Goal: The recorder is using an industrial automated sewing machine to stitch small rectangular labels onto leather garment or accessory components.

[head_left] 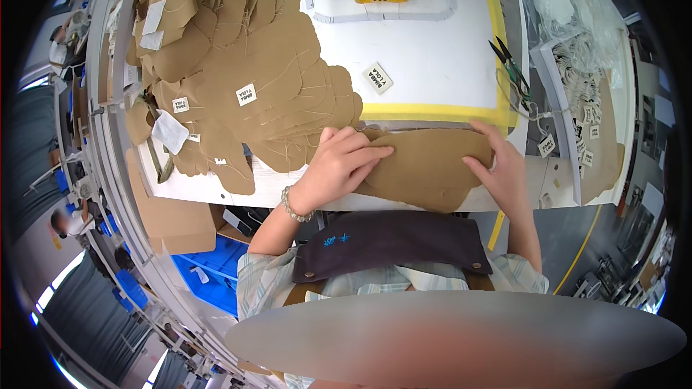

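Left hand (339,166) and right hand (504,166), fingers flat and open, pressing tan curved fabric piece (432,169) at white table's (432,65) near edge; labelled tan stack (245,79) piled left, this piece unlabelled.

Short-sleeved shirt (270,277) in a pale plaid, light blue and cream. Over it a dark brown apron (393,241) with small blue embroidery near the top corner and a brass rivet on the right. Beaded bracelet (290,205) on the left wrist.

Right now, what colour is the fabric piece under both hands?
Tan brown fabric piece, head view.
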Motion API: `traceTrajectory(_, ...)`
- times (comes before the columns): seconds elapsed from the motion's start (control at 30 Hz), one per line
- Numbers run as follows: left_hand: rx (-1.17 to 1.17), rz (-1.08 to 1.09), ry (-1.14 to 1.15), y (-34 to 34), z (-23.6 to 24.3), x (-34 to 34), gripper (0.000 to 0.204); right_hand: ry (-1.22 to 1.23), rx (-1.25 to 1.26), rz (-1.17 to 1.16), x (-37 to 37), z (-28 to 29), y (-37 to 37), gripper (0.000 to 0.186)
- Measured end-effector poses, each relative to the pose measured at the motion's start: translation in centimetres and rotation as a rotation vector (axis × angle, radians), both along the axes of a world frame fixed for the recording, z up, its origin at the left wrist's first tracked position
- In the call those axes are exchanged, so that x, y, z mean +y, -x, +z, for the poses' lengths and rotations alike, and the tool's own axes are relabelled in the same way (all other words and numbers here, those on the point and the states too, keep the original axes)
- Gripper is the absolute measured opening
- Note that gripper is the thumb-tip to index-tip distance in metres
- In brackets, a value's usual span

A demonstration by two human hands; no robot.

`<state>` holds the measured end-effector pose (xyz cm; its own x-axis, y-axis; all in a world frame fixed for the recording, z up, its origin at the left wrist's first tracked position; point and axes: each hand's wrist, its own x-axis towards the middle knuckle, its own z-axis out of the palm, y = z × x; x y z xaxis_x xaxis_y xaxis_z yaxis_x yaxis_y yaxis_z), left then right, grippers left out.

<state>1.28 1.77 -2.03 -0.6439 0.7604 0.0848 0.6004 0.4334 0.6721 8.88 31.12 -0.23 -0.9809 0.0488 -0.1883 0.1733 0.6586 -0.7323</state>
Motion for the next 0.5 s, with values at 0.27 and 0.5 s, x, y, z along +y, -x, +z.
traceTrajectory(0.27,0.034,0.139,-0.062,1.8,-0.3,0.6,0.027,0.103,0.117,0.131,1.3,-0.5,1.0,0.052)
traceTrajectory(0.5,-0.017,0.125,-0.017,1.7,-0.7,1.0,0.024,0.182,-0.050,0.137,1.2,0.1,1.3,0.048)
